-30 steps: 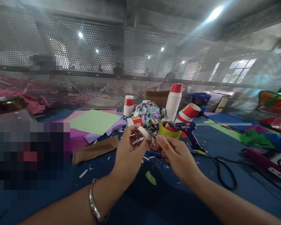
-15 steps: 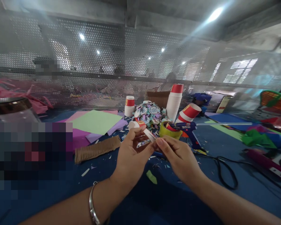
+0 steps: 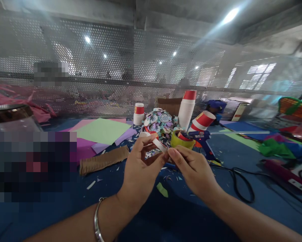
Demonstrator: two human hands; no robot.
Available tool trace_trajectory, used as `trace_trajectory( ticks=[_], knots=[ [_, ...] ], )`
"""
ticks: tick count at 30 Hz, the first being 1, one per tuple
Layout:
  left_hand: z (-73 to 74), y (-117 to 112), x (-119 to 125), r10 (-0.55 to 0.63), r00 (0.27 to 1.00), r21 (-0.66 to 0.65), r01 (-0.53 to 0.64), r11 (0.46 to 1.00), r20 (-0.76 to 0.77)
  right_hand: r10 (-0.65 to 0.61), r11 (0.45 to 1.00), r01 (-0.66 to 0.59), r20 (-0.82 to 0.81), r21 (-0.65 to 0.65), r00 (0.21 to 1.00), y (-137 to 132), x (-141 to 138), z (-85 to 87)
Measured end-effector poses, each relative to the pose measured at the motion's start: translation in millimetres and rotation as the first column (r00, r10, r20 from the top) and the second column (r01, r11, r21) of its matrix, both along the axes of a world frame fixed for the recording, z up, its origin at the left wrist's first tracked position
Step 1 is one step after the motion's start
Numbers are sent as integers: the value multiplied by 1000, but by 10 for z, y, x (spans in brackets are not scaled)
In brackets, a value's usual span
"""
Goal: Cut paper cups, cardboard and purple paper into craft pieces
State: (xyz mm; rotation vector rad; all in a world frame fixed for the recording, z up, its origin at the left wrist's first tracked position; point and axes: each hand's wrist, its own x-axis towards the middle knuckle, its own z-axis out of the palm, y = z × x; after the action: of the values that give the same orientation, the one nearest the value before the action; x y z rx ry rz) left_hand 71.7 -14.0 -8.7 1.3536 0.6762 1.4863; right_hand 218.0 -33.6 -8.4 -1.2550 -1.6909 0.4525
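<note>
Left hand [image 3: 141, 168] pinches the paper strip [image 3: 159, 144] between thumb and fingers, and right hand [image 3: 193, 171] nips its other end, just left of the glue gun [image 3: 202, 137].

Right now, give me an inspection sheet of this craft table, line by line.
Surface: blue table, strewn with paper scraps.
Job's things: white paper strip.
Clutter: glue gun, tape roll, cup stack, green sheet, cardboard piece.
Hands: left hand and right hand pinch the strip between their fingers.
Cables: black cable loops on the table's right side.
Surroundings: perforated screen behind.
</note>
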Motion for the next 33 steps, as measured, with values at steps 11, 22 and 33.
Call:
trace_trajectory(
  ticks=[11,22,33],
  knots=[
    [16,-17,8,8,1000,-12,-7,1000,18,-10,1000,10,0,18,1000,2,1,-12],
    [42,-15,0,34,999,-72,-31,997,42,-25,1000,24,27,10,999,9,10,-15],
    [54,-2,-11,53,999,-73,-52,996,12,-30,999,26,72,48,997,10,12,-6]
  ],
)
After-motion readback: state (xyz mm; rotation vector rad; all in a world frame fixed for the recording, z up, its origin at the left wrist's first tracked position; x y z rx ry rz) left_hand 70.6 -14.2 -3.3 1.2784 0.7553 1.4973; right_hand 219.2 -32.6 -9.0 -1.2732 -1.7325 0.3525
